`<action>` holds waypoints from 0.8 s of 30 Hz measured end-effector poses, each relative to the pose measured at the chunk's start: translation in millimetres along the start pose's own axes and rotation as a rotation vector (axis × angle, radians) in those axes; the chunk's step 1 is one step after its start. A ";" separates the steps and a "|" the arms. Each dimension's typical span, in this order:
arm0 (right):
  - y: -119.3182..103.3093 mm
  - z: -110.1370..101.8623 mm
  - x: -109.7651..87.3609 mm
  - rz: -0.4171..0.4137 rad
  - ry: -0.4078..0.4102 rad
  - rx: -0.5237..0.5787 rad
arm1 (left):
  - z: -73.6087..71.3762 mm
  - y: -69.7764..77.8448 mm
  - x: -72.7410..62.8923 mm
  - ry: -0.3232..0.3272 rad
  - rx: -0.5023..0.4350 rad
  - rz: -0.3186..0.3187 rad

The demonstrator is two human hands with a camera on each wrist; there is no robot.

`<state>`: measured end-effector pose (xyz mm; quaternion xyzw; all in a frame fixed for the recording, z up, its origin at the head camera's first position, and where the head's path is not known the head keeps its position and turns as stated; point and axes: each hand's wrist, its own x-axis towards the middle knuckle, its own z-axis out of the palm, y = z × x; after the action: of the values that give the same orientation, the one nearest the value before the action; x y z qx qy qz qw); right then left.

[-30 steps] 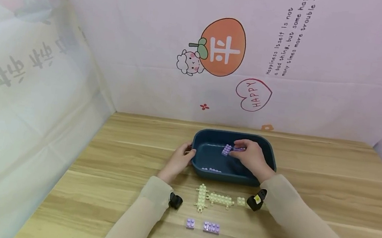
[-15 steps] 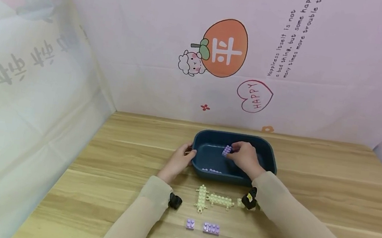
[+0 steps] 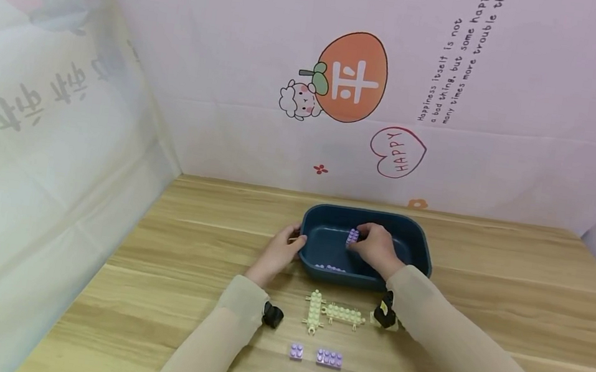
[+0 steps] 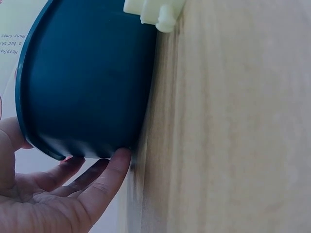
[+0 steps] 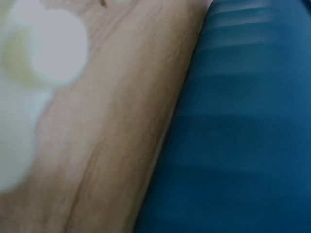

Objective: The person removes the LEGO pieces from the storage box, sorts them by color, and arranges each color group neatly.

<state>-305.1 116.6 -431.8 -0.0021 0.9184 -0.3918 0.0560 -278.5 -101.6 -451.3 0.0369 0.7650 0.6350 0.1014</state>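
A dark blue bin [image 3: 314, 274] stands near the back of the table. My left hand [image 3: 279, 253] holds its left end, thumb over the rim and the other fingers along the outer wall, as the left wrist view shows. Inside the bin my right hand [image 3: 378, 249] pinches a purple studded brick [image 3: 352, 238] between thumb and fingers. More purple bricks [image 3: 329, 268] lie inside along the near wall, mostly hidden by it. The right wrist view shows only the bin's side [image 5: 233, 141] and blurred cream pieces, without the hand.
Before the bin lie two long cream studded bases [image 3: 314, 312] [image 3: 344, 314] and a cream piece partly behind the right wrist camera [image 3: 386, 311]. Closer in are a small purple brick [image 3: 296, 352] and a longer purple brick [image 3: 329, 358]. A printed cloth [image 3: 248, 135] hangs behind the table.
My right hand has moved left inside the bin, up to the purple brick, which now stands more upright. Another purple piece seen earlier behind the fingers is out of sight. My left hand stays put.
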 end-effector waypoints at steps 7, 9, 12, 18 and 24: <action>-1.6 1.4 0.1 0.024 -0.022 0.034 | 0.1 -1.4 -0.6 0.019 0.013 0.005; -1.9 1.9 0.4 0.025 -0.028 0.034 | -0.1 -0.6 -1.2 0.019 0.012 0.006; -2.1 2.7 0.8 0.018 -0.027 0.024 | -0.2 0.3 -2.0 0.015 0.009 0.006; -1.6 3.2 0.7 -0.011 -0.017 0.010 | -1.1 0.5 -1.4 -0.002 -0.003 -0.007; 0.4 0.7 1.0 0.002 0.003 0.044 | -1.7 13.4 -7.5 -0.028 -0.001 -0.015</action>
<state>-306.0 116.4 -432.6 0.0006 0.9095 -0.4119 0.0551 -272.5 -102.0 -437.1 0.0402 0.7633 0.6341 0.1169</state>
